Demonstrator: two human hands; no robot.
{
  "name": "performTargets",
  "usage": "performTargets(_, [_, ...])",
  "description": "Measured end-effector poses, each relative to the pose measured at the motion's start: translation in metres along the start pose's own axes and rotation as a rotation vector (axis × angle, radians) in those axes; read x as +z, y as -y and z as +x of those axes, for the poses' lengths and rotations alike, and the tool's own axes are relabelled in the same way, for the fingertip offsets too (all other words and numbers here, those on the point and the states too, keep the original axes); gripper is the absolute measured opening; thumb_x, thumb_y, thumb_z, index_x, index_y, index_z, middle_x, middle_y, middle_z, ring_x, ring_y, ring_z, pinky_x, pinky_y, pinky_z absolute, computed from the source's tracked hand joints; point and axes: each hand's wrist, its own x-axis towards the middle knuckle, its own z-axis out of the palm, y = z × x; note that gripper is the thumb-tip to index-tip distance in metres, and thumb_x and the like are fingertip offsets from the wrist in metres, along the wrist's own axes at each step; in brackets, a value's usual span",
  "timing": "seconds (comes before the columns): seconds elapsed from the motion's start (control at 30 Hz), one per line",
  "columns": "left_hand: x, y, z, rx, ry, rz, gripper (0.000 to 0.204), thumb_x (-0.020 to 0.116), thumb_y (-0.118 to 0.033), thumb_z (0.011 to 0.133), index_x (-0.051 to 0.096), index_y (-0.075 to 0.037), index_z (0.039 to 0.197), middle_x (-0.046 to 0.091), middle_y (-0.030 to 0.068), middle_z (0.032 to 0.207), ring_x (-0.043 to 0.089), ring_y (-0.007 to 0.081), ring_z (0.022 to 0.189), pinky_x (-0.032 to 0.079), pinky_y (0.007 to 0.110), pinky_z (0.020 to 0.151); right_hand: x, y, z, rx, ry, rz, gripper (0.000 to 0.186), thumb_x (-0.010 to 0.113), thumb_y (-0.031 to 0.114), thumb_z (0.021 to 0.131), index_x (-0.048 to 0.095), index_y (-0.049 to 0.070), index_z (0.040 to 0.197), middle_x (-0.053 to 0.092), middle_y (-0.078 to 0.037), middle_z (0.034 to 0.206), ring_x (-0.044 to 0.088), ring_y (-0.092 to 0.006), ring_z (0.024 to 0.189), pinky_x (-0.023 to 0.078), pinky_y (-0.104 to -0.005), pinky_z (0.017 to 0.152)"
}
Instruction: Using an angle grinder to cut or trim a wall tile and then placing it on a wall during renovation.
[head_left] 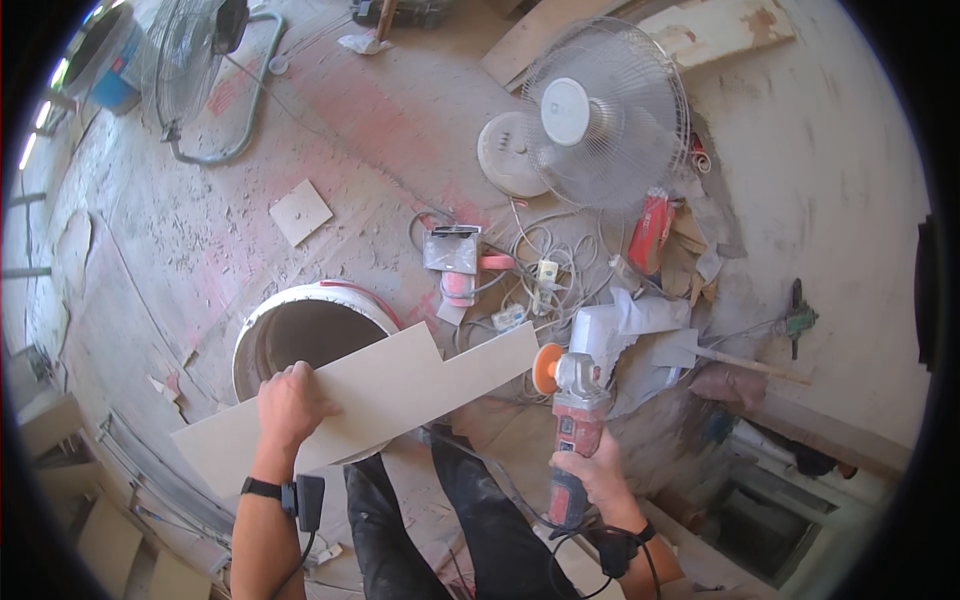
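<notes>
At centre frame, the left hand [288, 405] presses down, fingers curled over the edge of a beige tile [400, 385] lying across a white bucket [262, 322]. Lower right of centre, the right hand [597, 477] is wrapped around a red angle grinder [572, 420], whose orange disc [545, 368] sits at the tile's right end.

red pouch [650, 233] | below white fan [604, 112] (crumpled, upright) | among cardboard scraps

Matt, smooth beige tile [400, 395], red plastic grinder [575, 425], white plastic bucket [300, 305], dusty rough concrete floor [380, 130].
</notes>
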Motion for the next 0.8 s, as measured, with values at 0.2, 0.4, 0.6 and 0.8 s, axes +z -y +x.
performTargets(0.2, [-0.002,0.005,-0.027,0.174,-0.074,-0.015,0.041,0.089,-0.035,0.066,0.066,-0.007,0.086,0.067,0.0142,0.084,0.068,0.0376,0.082,0.053,0.047,0.07,-0.028,0.021,-0.024,-0.004,-0.048,-0.022,0.058,0.08,0.011,0.076,0.054,-0.001,0.127,0.064,-0.005,0.107,0.062,-0.0138,0.095,0.053,-0.0323,0.086])
performTargets(0.4, [0.008,-0.02,-0.083,0.28,-0.258,0.088,0.023,0.078,-0.029,0.076,0.067,-0.009,0.078,0.063,0.0096,0.081,0.065,0.0339,0.08,0.051,0.048,0.07,-0.046,0.022,-0.018,-0.113,-0.025,-0.186,0.066,0.082,0.016,0.075,0.052,-0.004,0.131,0.066,-0.013,0.115,0.065,-0.0208,0.105,0.052,-0.036,0.093])
performTargets(0.6, [0.032,-0.037,-0.125,0.216,-0.311,0.138,0.007,0.069,-0.019,0.084,0.067,-0.012,0.086,0.066,0.0064,0.083,0.065,0.0301,0.078,0.048,0.045,0.07,-0.047,0.044,-0.003,-0.124,0.099,-0.468,0.073,0.082,0.021,0.072,0.049,-0.007,0.131,0.066,-0.022,0.115,0.067,-0.0302,0.108,0.051,-0.0406,0.095])
performTargets(0.8, [0.037,-0.046,-0.137,0.214,-0.336,0.162,0.009,0.065,-0.015,0.084,0.07,-0.014,0.092,0.07,0.0033,0.083,0.066,0.0269,0.079,0.047,0.041,0.072,-0.031,0.041,0.021,-0.07,0.146,-0.825,0.068,0.079,0.03,0.071,0.05,-0.009,0.119,0.067,-0.033,0.103,0.068,-0.0474,0.098,0.054,-0.0492,0.085])
